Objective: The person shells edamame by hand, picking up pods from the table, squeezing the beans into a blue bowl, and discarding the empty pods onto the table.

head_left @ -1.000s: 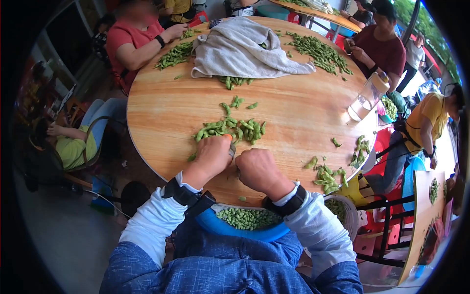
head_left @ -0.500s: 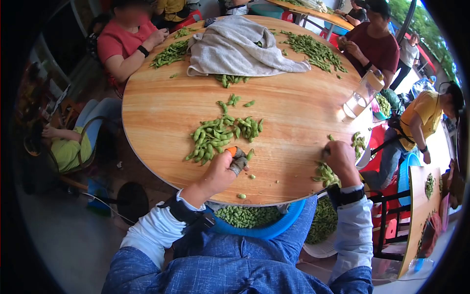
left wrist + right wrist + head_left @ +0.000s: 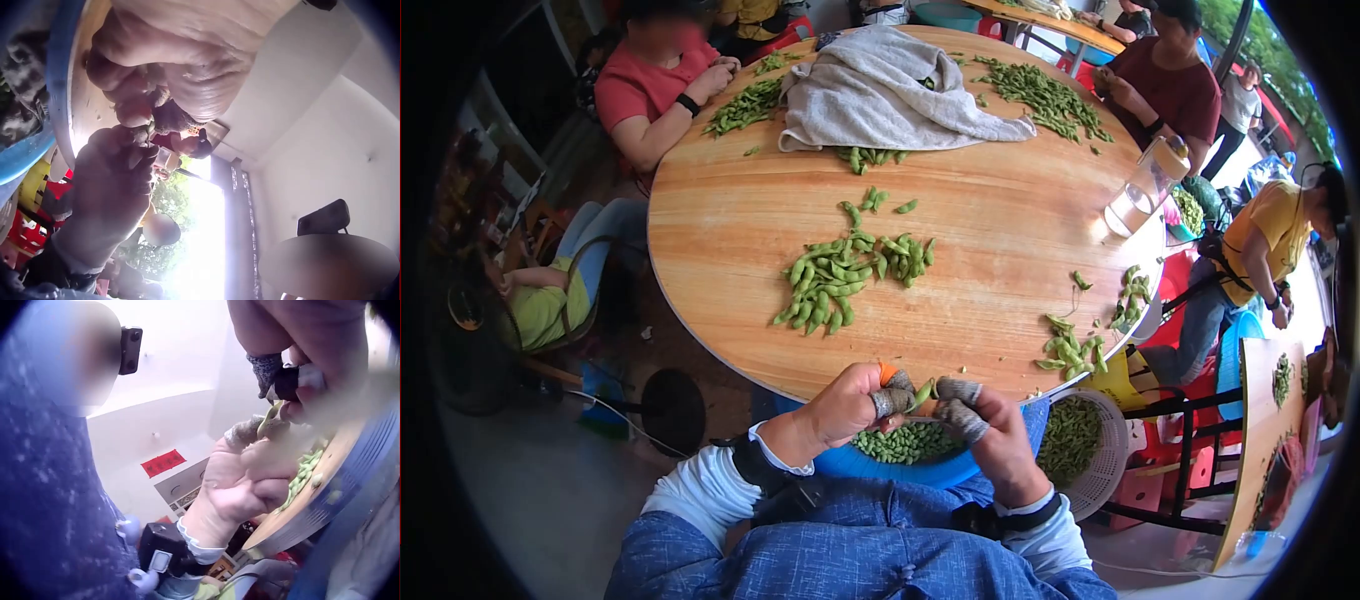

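Note:
Over the blue basin (image 3: 830, 462) of shelled green beans, the left hand (image 3: 847, 402) and right hand (image 3: 998, 440) meet fingertip to fingertip. A green pod (image 3: 923, 392) is pinched between them, with cloth wraps on fingers of both hands. The right wrist view shows the left hand (image 3: 240, 481) pinching the curved pod (image 3: 270, 420), and the right hand (image 3: 300, 337) close against it. Seen from the left wrist, the fingertips of the left hand (image 3: 181, 62) and right hand (image 3: 112, 187) touch. A pile of pods (image 3: 825, 285) lies on the round table (image 3: 730, 250).
Loose pods (image 3: 1072, 350) lie at the table's right edge, near a clear bottle (image 3: 1140, 195). A grey cloth (image 3: 880, 95) covers part of the far side. A white basket (image 3: 1105, 460) of pods stands below right. Other people sit around the table.
The right hand reached to the pods at the right edge, then came back to the left hand. Both hands have moved nearer the body, over the basin, with a pod between them.

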`<action>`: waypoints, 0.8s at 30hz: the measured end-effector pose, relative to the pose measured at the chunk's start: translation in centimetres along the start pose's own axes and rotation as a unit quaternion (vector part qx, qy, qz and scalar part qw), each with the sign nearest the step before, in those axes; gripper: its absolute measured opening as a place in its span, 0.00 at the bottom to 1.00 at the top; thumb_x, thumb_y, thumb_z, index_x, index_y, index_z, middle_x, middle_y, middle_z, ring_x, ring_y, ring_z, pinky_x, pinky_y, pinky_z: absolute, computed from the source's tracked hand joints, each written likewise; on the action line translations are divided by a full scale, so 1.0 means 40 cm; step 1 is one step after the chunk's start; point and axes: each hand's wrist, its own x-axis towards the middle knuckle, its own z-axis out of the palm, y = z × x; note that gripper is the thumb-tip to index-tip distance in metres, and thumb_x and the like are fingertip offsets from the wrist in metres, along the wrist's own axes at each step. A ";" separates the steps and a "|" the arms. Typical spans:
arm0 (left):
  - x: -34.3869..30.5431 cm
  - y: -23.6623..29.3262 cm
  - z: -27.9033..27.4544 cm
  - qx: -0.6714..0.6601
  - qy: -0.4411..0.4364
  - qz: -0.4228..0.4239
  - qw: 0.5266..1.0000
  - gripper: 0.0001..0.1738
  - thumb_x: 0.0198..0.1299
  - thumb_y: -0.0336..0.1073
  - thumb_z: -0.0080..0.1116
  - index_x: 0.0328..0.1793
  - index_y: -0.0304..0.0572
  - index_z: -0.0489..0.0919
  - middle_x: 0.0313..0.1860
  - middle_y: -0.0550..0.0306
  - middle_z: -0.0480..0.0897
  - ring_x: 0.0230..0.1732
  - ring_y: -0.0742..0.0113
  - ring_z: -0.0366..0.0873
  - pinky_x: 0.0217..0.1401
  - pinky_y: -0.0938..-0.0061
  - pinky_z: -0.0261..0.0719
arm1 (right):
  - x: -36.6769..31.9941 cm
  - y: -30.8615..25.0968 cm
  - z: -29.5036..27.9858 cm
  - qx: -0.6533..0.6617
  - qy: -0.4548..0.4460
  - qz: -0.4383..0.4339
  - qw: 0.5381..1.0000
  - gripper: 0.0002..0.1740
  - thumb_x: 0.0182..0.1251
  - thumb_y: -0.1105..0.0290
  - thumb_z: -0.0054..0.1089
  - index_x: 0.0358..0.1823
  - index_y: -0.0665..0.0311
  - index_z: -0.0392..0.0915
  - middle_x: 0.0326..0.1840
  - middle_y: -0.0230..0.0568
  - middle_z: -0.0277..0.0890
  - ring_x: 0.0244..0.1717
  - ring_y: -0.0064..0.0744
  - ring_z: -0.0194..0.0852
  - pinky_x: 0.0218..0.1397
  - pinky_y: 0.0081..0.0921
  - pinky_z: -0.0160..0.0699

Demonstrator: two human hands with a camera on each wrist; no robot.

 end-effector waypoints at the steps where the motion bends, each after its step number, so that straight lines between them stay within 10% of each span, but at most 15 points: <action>1: -0.002 0.000 0.006 0.000 -0.009 0.006 1.000 0.08 0.58 0.34 0.48 0.28 0.41 0.71 0.17 0.67 0.69 0.19 0.82 0.63 0.20 0.87 0.59 | 0.001 0.001 0.009 0.031 -0.018 0.017 0.999 0.11 0.60 0.73 0.52 0.42 0.69 0.73 0.35 0.30 0.74 0.34 0.15 0.68 0.38 0.13 0.67; 24: -0.002 -0.008 0.015 0.162 -0.046 0.059 0.984 0.05 0.57 0.31 0.50 0.32 0.37 0.73 0.24 0.73 0.69 0.28 0.85 0.62 0.28 0.86 0.62 | -0.008 0.018 -0.009 0.010 -0.025 0.034 0.999 0.11 0.60 0.70 0.52 0.41 0.68 0.74 0.33 0.27 0.74 0.32 0.13 0.66 0.35 0.12 0.64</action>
